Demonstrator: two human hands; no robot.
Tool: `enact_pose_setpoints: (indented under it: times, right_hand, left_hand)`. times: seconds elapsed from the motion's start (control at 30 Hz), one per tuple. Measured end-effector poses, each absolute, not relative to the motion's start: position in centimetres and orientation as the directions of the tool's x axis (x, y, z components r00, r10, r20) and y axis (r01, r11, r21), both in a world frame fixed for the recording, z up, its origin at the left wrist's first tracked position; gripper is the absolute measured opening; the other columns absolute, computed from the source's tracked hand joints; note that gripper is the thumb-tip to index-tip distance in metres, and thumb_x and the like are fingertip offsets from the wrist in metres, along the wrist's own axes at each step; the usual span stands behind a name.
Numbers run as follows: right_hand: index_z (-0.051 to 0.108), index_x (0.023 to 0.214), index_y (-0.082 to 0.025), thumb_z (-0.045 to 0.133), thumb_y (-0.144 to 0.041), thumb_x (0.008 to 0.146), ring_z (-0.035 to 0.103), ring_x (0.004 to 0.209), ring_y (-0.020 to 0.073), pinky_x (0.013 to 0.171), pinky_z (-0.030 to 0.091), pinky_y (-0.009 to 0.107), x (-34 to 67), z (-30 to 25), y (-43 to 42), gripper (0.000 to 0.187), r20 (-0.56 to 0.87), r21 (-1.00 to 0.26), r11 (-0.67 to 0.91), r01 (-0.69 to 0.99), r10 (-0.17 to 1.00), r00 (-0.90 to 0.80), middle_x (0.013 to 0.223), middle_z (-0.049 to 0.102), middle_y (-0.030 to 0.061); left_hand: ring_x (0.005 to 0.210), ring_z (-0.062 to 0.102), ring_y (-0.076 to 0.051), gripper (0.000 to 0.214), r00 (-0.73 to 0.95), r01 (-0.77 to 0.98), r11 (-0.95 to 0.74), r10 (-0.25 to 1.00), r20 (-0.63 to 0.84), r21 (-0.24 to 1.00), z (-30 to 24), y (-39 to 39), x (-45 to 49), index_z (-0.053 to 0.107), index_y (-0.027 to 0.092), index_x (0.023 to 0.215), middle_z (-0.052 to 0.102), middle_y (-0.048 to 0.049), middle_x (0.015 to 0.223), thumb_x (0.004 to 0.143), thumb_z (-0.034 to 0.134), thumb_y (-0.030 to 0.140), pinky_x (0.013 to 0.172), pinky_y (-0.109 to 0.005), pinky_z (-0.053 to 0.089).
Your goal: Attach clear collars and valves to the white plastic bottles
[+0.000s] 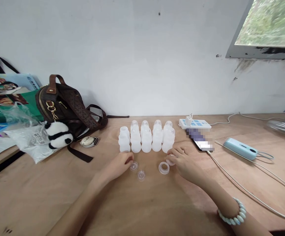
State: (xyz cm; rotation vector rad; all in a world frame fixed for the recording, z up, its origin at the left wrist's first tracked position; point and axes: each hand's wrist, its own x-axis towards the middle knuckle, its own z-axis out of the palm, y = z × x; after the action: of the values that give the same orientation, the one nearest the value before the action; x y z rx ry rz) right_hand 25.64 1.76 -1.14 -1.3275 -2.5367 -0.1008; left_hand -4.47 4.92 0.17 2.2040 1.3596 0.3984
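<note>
Left hand: The left hand point(121, 163) is placed low over the wooden table point(142, 206), fingers curled beside the nearer-bottle clear disc point(133, 166); whether the disc is gripped cannot be told.
Second disc: A second clear disc point(141, 175) is seen flat on the table, just beside the first and nearer the wearer.
Right hand: The fingers of the right hand point(183, 161) are bent over a pale ring point(171, 160), which is partly covered; whether they are closed on it cannot be told.
Loose ring: Another ring point(164, 167) is found lying just left of the covered one.
Bottles: White bottles point(146, 141) are stood upright in a close group beyond both hands; clear domed tops are seen at the rear, and an open neck is shown by the leftmost bottle point(124, 139).
Right wrist: A beaded bracelet point(241, 214) is worn.
Left side: A brown backpack point(71, 101) is set near the wall, with a panda plush point(58, 135) in front.
Right side: A power strip point(198, 124) is placed behind a partly pixelated phone point(197, 142).
</note>
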Motion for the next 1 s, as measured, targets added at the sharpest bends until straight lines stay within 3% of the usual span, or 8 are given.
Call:
enact_pose_setpoints:
  times: [0.1, 0.2, 0.4, 0.57, 0.77, 1.0]
  right_hand:
    - [0.066, 0.102, -0.020, 0.044, 0.013, 0.065, 0.054, 0.104, 0.0251, 0.093, 0.034, 0.044, 25.5, -0.9, 1.6, 0.054, 0.247, -0.168, 0.582, 0.795, 0.806, -0.538, 0.106, 0.066, 0.0071]
    - [0.064, 0.097, -0.019, 0.044, 0.010, 0.074, 0.055, 0.099, 0.0234, 0.091, 0.037, 0.041, 25.3, -0.5, 1.5, 0.042, 0.306, -0.203, 0.589, 0.782, 0.797, -0.520, 0.102, 0.066, 0.0076]
    - [0.060, 0.086, -0.018, 0.045, 0.000, 0.081, 0.054, 0.082, 0.0201, 0.067, 0.042, 0.030, 25.0, -0.2, 0.9, 0.024, 0.227, -0.202, 0.602, 0.772, 0.796, -0.561, 0.099, 0.059, 0.0082]
    - [0.061, 0.093, -0.018, 0.045, 0.006, 0.072, 0.054, 0.090, 0.0218, 0.072, 0.043, 0.033, 24.8, -0.8, 0.8, 0.036, 0.166, -0.215, 0.633, 0.743, 0.774, -0.611, 0.101, 0.057, 0.0076]
    - [0.058, 0.081, -0.017, 0.046, 0.006, 0.068, 0.052, 0.080, 0.0182, 0.068, 0.041, 0.031, 24.7, -0.6, 0.6, 0.030, 0.107, -0.236, 0.626, 0.743, 0.777, -0.620, 0.093, 0.055, 0.0049]
    - [0.059, 0.080, -0.019, 0.047, 0.005, 0.070, 0.051, 0.077, 0.0177, 0.067, 0.039, 0.031, 24.5, -0.2, 0.3, 0.028, 0.120, -0.227, 0.643, 0.732, 0.764, -0.634, 0.089, 0.056, 0.0035]
  left_hand:
    - [0.085, 0.057, -0.022, 0.023, 0.471, 0.726, -0.416, 0.881, 0.044, 0.548, 0.1, 5.0, -4.5, 0.061, 0.019, 0.085, 0.063, -0.0050, 0.092, 0.079, 0.042, 0.007, 0.075, -0.032, 0.041]
    - [0.098, 0.058, -0.022, 0.036, 0.502, 0.704, -0.455, 0.862, 0.071, 0.546, 0.4, 4.8, -4.3, 0.063, 0.020, 0.091, 0.063, -0.0064, 0.103, 0.076, 0.036, 0.000, 0.086, -0.034, 0.043]
    - [0.086, 0.060, -0.020, 0.042, 0.551, 0.687, -0.451, 0.835, -0.003, 0.570, 1.4, 4.2, -3.6, 0.068, 0.018, 0.087, 0.066, -0.0051, 0.094, 0.073, 0.034, -0.002, 0.079, -0.030, 0.046]
    - [0.079, 0.061, -0.019, 0.038, 0.575, 0.689, -0.428, 0.815, -0.080, 0.585, 1.6, 4.1, -3.5, 0.070, 0.017, 0.080, 0.066, -0.0039, 0.084, 0.071, 0.036, 0.001, 0.074, -0.029, 0.047]
    - [0.077, 0.061, -0.018, 0.037, 0.586, 0.676, -0.420, 0.805, -0.095, 0.606, 1.5, 4.3, -3.8, 0.069, 0.017, 0.078, 0.067, -0.0037, 0.081, 0.071, 0.036, 0.002, 0.072, -0.027, 0.046]
    - [0.075, 0.062, -0.017, 0.037, 0.602, 0.661, -0.417, 0.791, -0.110, 0.624, 1.9, 4.0, -3.7, 0.069, 0.016, 0.076, 0.069, -0.0035, 0.080, 0.068, 0.036, 0.002, 0.072, -0.027, 0.047]
